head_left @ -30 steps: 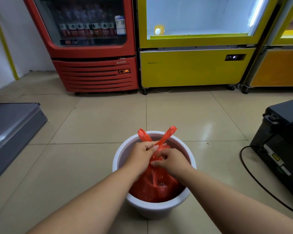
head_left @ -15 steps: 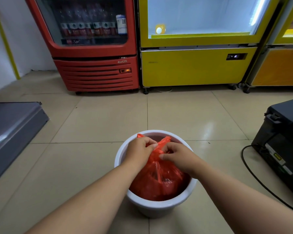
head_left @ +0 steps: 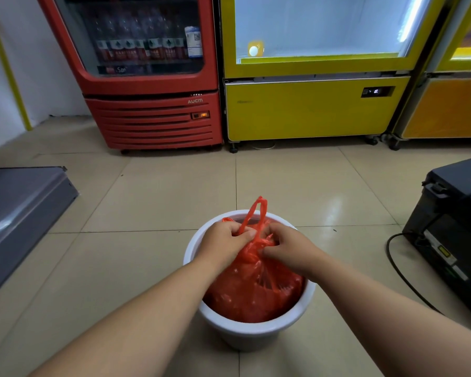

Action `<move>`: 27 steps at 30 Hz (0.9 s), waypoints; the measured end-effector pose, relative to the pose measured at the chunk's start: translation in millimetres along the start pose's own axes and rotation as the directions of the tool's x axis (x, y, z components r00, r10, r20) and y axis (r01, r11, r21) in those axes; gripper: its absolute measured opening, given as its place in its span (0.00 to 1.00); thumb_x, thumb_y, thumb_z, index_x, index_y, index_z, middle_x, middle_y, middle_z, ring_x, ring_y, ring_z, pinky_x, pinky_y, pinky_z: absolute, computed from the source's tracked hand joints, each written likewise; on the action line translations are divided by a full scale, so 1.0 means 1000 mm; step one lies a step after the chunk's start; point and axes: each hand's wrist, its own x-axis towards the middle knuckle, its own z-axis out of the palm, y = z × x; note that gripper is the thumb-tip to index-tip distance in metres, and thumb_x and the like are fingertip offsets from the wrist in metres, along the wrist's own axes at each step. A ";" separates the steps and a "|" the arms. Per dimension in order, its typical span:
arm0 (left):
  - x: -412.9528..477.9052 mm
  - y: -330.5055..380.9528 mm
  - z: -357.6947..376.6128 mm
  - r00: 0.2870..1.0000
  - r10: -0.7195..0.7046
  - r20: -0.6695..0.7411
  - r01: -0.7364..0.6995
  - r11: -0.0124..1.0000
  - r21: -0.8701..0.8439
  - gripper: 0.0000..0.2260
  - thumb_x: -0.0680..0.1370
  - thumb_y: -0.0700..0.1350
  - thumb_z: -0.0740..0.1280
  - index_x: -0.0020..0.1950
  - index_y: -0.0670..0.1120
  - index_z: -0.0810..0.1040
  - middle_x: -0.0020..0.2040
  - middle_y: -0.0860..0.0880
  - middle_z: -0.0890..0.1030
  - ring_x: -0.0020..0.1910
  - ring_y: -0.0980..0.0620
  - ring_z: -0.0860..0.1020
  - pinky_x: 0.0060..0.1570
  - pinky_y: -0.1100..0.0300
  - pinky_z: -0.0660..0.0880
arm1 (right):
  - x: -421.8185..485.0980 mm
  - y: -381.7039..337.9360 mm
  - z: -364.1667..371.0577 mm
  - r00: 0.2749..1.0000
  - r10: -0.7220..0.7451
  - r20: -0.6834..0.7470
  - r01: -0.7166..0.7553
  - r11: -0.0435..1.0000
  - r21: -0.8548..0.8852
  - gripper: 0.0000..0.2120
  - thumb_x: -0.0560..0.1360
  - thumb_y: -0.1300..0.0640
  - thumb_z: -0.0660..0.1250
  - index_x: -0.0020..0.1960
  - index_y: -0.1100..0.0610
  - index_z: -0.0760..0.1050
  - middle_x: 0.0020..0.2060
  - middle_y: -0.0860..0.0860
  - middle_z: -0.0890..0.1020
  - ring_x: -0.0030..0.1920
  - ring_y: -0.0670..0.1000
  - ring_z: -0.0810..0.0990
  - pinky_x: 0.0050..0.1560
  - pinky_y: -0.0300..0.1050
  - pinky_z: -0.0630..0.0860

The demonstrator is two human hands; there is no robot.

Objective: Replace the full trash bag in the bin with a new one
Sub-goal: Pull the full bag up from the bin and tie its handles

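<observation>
While the full red plastic trash bag (head_left: 253, 295) sits inside the round white plastic bin (head_left: 245, 336) on the beige tiled floor (head_left: 158, 202), its neck is gripped by both hands. The step in hand is therefore judged to be the tying-off of the full bag, and nothing of the lifting out or relining is done yet.

At far left, a grey metal panel (head_left: 19, 213) lies on the floor, well apart from the bin. Next to the right, the left hand (head_left: 226, 242) is held over the bin's far rim, with its fingers curled round a twisted strip of the bag. Between the hands, a thin red handle loop (head_left: 261, 202) stands up above the rim. The right hand (head_left: 288, 247) is closed on the bunched plastic at the neck, which is pinched between its fingers and thumb. At far right stands a black box (head_left: 452, 229) with a black cable (head_left: 403, 276), apart from the bin. No new bag is visible.

For the next move, a firm pull on the two strips in opposite directions is judged to be needed so that the knot is seated. A straight upward lift by the neck would follow. Care is called for, since thin film may tear.
</observation>
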 end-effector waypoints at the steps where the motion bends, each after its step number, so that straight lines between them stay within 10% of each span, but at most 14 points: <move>1: 0.000 0.000 0.000 1.000 -0.008 -0.014 0.008 1.000 -0.007 0.07 0.74 0.44 0.68 0.36 0.50 0.82 0.34 0.49 0.82 0.37 0.49 0.79 0.48 0.51 0.78 | 0.000 0.000 0.000 1.000 -0.013 0.005 0.013 1.000 -0.026 0.05 0.71 0.62 0.68 0.39 0.55 0.73 0.35 0.48 0.76 0.36 0.47 0.73 0.39 0.40 0.68; 8: -0.001 0.006 0.005 0.996 0.049 -0.068 -0.036 0.981 0.190 0.15 0.78 0.47 0.61 0.31 0.50 0.73 0.28 0.54 0.73 0.29 0.56 0.70 0.28 0.66 0.63 | 0.001 0.003 0.006 0.999 0.020 0.046 -0.016 0.996 -0.091 0.16 0.74 0.55 0.67 0.31 0.54 0.66 0.28 0.47 0.69 0.32 0.49 0.69 0.37 0.43 0.66; 21: 0.002 0.004 0.022 0.988 -0.134 -0.080 0.146 0.976 0.163 0.19 0.80 0.50 0.51 0.56 0.38 0.74 0.57 0.37 0.78 0.57 0.38 0.75 0.59 0.49 0.71 | -0.002 0.006 0.013 0.996 -0.086 -0.014 0.080 0.969 -0.235 0.08 0.75 0.57 0.65 0.39 0.55 0.69 0.37 0.51 0.76 0.41 0.52 0.74 0.47 0.50 0.71; 27: -0.002 0.008 0.019 0.982 -0.186 0.013 0.187 0.981 -0.049 0.18 0.70 0.57 0.56 0.41 0.48 0.81 0.52 0.37 0.80 0.57 0.37 0.76 0.61 0.43 0.71 | 0.000 0.012 0.016 0.996 -0.078 -0.041 0.067 0.974 -0.215 0.10 0.76 0.56 0.65 0.38 0.53 0.67 0.31 0.43 0.69 0.41 0.50 0.70 0.42 0.42 0.64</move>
